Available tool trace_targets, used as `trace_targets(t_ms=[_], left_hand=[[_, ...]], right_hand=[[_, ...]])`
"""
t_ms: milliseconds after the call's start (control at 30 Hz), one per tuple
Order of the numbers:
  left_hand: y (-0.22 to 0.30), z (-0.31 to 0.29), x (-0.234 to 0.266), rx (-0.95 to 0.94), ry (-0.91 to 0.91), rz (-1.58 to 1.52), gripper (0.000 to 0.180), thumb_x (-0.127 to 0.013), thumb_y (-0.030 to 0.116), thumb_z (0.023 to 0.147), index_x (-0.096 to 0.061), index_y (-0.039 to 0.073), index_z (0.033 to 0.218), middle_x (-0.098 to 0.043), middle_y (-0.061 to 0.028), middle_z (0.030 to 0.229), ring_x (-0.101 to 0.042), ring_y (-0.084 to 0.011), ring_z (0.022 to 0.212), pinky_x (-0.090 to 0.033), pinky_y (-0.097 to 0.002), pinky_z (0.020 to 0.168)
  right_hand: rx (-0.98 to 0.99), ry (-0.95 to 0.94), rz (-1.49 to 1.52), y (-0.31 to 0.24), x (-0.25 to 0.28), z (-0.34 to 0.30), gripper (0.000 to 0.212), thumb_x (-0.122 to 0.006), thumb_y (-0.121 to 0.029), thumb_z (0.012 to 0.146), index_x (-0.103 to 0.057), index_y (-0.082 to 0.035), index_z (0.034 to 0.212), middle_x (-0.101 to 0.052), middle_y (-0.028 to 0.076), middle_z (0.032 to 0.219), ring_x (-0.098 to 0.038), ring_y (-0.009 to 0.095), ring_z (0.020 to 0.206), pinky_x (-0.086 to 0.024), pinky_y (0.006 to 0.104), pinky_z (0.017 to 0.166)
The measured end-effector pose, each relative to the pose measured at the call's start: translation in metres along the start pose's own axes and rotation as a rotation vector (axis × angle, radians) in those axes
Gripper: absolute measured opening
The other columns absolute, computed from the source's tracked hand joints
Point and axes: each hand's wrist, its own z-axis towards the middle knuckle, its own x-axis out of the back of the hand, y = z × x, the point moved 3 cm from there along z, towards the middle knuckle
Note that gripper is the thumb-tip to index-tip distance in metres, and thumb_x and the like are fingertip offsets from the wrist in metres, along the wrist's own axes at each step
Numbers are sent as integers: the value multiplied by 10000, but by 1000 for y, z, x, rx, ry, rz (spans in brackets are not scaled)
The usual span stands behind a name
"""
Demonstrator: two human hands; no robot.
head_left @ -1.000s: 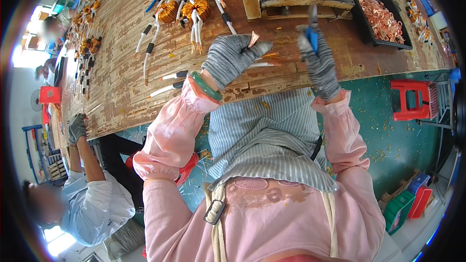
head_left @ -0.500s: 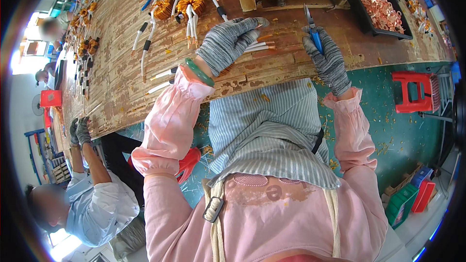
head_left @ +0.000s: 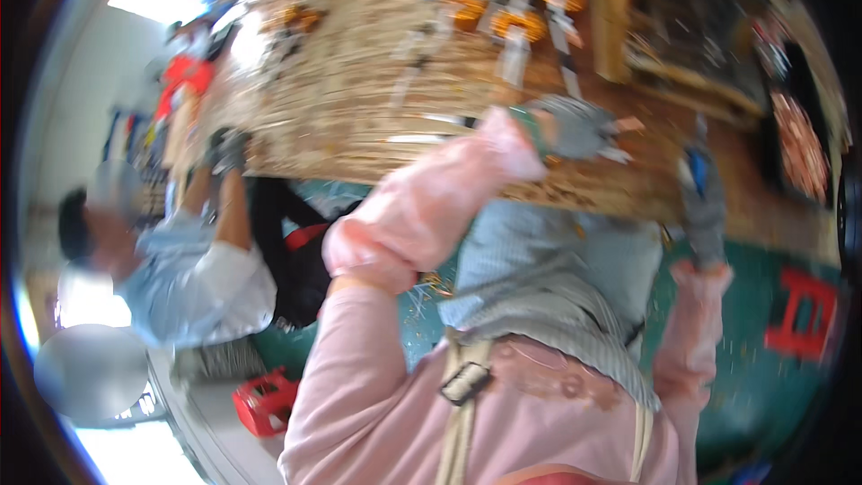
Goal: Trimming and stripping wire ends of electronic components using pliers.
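Motion smears the view. My left hand (head_left: 579,128), in a grey knitted glove, is closed at the bench's near edge. Beneath it shows a bit of orange from a wire-wound coil, and white leads (head_left: 616,155) with coppery tips poke out past the fingers. A small coppery piece (head_left: 630,124) is by the fingertips; I cannot tell whether they hold it. My right hand (head_left: 706,207), gloved too, is wrapped round blue-handled pliers (head_left: 696,169) with the jaws pointing away from me, to the right of the left hand and apart from it.
More orange coils (head_left: 517,27) with white leads lie farther back on the worn wooden bench (head_left: 350,81). A wooden-framed fixture (head_left: 687,81) stands back right, beside a black tray of copper terminals (head_left: 799,148). A co-worker (head_left: 193,260) sits at left; a red stool (head_left: 799,314) stands at right.
The whole view has swung, so the bench and both hands sit farther right and lower. The coppery piece now shows by my left fingertips. My right hand still holds the pliers.
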Motion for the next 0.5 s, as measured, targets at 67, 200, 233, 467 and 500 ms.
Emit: trace_targets(t_ms=[67,200,233,467,500], left_hand=[[5,6,-2,41,1,63,498,-440,406,840,-361,251,1307,-605,-138,978,-580,-329,895,-451,-406,777],[-14,-3,-14,115,154,-18,302,-496,344,818,-593,106,977,-622,-151,816,-599,-316,770,-459,-392,680],[-17,-9,-14,71,216,-59,297,-510,334,823,-588,97,984,-622,-150,794,-602,-311,744,-462,-389,667],[-65,30,-50,-580,3,-1875,244,-488,181,869,-521,50,1071,-562,-84,1097,-562,-230,937,-454,-366,791],[-53,11,-33,-910,-119,-1846,294,-430,160,901,-453,22,1160,-436,-86,1251,-463,-221,1098,-389,-382,936]], right_hand=[[-159,-80,42,20,11,-10,321,-532,-142,860,-484,-23,1155,-535,80,1119,-487,163,1039,-350,277,927],[-214,-115,58,19,4,-12,334,-509,-137,871,-465,-19,1180,-524,81,1129,-486,168,1037,-358,271,917],[-202,-126,74,19,-1,-13,334,-509,-137,871,-465,-19,1180,-524,81,1129,-486,168,1037,-358,271,917],[-47,-96,-150,35,17,-13,367,-472,-95,857,-447,-25,1217,-511,93,1160,-468,189,1083,-335,286,939],[-112,-88,-236,22,15,-11,396,-464,-50,826,-447,-30,1221,-506,100,1180,-459,179,1102,-332,285,944]])
